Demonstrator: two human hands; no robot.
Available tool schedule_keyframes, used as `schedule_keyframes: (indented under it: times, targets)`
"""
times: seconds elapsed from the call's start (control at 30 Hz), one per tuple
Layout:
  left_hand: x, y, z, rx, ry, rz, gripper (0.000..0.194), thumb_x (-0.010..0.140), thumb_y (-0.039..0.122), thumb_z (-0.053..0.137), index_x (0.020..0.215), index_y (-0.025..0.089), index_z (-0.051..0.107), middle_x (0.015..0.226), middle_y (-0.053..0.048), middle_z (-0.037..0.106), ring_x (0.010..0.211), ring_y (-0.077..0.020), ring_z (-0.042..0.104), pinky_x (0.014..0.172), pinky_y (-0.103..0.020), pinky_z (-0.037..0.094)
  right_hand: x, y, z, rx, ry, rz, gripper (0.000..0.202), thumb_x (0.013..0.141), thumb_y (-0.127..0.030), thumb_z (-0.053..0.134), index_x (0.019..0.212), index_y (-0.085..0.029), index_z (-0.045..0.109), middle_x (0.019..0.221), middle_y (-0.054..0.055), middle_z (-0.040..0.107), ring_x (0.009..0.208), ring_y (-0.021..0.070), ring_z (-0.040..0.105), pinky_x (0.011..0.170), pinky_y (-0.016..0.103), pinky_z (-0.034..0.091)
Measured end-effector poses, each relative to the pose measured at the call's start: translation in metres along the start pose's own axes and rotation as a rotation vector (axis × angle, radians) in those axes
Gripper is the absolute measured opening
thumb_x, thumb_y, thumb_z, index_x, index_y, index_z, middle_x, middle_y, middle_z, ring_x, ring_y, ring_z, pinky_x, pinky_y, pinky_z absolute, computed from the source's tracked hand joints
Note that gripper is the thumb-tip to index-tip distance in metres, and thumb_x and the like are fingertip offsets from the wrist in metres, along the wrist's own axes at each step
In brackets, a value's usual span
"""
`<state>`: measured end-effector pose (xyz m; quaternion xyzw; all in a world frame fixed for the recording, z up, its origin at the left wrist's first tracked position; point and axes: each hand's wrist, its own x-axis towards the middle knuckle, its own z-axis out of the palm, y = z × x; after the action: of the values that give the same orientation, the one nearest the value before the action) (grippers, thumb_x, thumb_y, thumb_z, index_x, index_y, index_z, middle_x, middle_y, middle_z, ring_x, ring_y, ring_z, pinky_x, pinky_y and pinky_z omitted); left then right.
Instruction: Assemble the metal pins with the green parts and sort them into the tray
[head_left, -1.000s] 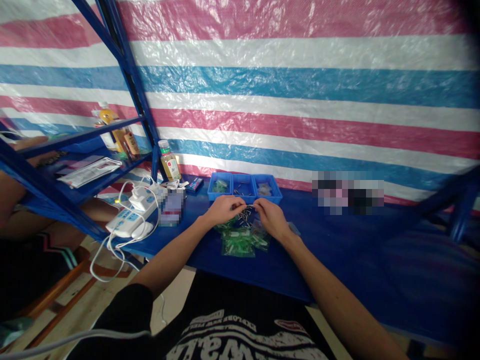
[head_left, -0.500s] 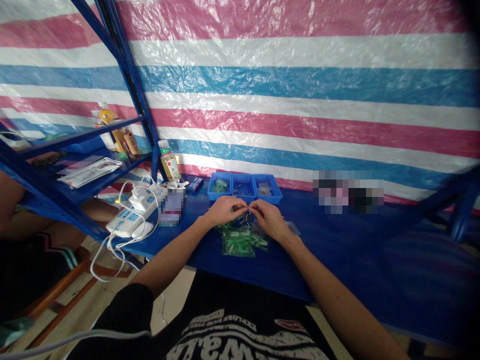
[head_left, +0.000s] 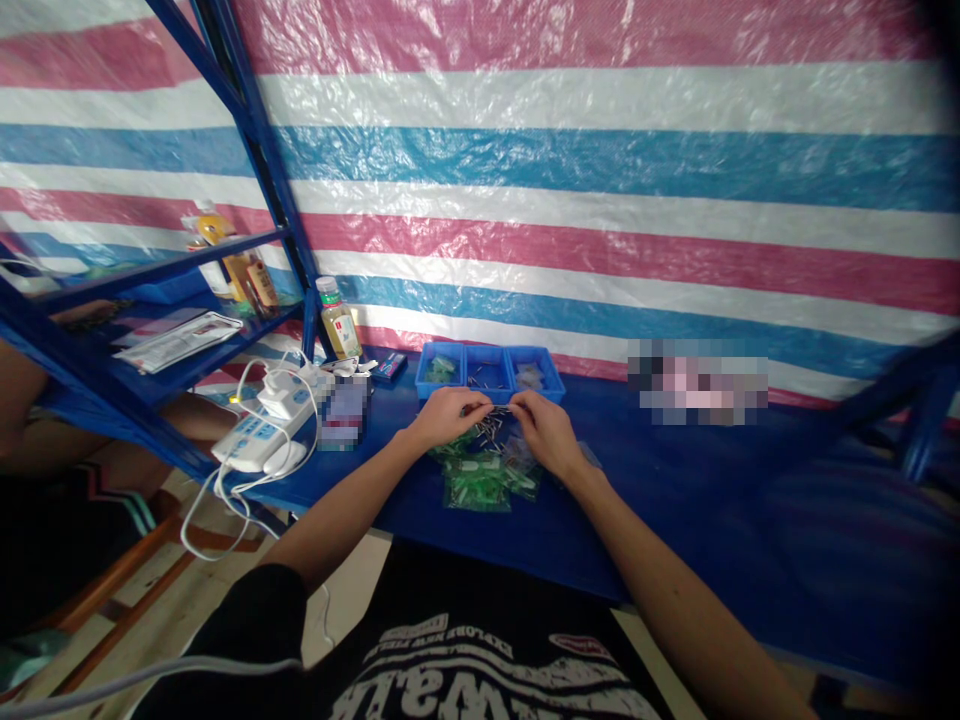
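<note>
- The left hand (head_left: pixel 452 416) and the right hand (head_left: pixel 545 428) both pinch one thin pin (head_left: pixel 501 407), each with its fingertips.
- The pin is up between the hands, over a heap of pins (head_left: pixel 491 432) and in front of the blue tray (head_left: pixel 486 358).
- Its long side runs left to right. I cannot tell which end is which, as it is too small.
- The pins in the heap point many ways.
- Green bags (head_left: pixel 476 487) and clear bags (head_left: pixel 519 453) lie next to the heap, on the blue surface (head_left: pixel 675 510).
- The tray has three parts: green bags on the left, a few pins in the middle, clear bags on the right.
- The black shirt (head_left: pixel 510 620) has white words. I can read "EXPLORE NEW".
- A red badge (head_left: pixel 581 645) is on it too, too small to read.
- The bottle (head_left: pixel 341 325) stands up. Its label has a red patch and tiny writing I cannot read.
</note>
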<state>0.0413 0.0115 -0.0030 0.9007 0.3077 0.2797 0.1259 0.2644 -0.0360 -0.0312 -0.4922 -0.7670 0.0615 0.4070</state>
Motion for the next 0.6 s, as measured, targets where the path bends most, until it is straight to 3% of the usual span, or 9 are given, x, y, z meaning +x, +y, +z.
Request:
schedule_keyframes:
  times: [0.37,0.5,0.6]
  targets:
    - [-0.0013,0.0004,0.0016,-0.027,-0.005,0.038,0.028,0.099,0.036,0.055,0.095,0.019,0.076,0.086,-0.004,0.075,0.077,-0.0162,0.065,0.074,-0.026,0.045,-0.0006,0.0043,0.0003,-0.096,-0.074,0.105,0.040,0.107,-0.043,0.037,0.079,-0.024,0.059,0.073,0.002,0.068,0.068,0.0195,0.062,0.065,0.028,0.038]
    - [0.0019,-0.0019,0.0013,-0.054,0.101,-0.095,0.031,0.100,0.038,0.054,0.093,0.018,0.076,0.081,-0.002,0.075,0.071,-0.0153,0.065,0.071,-0.025,0.046,-0.0001,0.0033,-0.0008,-0.095,-0.034,0.133,0.040,0.107,-0.043,0.034,0.084,-0.025,0.061,0.074,0.002,0.068,0.071,0.0204,0.064,0.066,0.028,0.038]
    - [0.0071,-0.0046,0.0024,-0.076,0.218,-0.230,0.033,0.100,0.040,0.055,0.118,0.019,0.073,0.076,0.000,0.076,0.069,-0.0157,0.067,0.074,-0.026,0.049,0.0001,0.0013,-0.0011,-0.101,-0.038,0.121,0.041,0.107,-0.043,0.036,0.081,-0.025,0.060,0.073,0.002,0.068,0.071,0.0204,0.064,0.066,0.028,0.038]
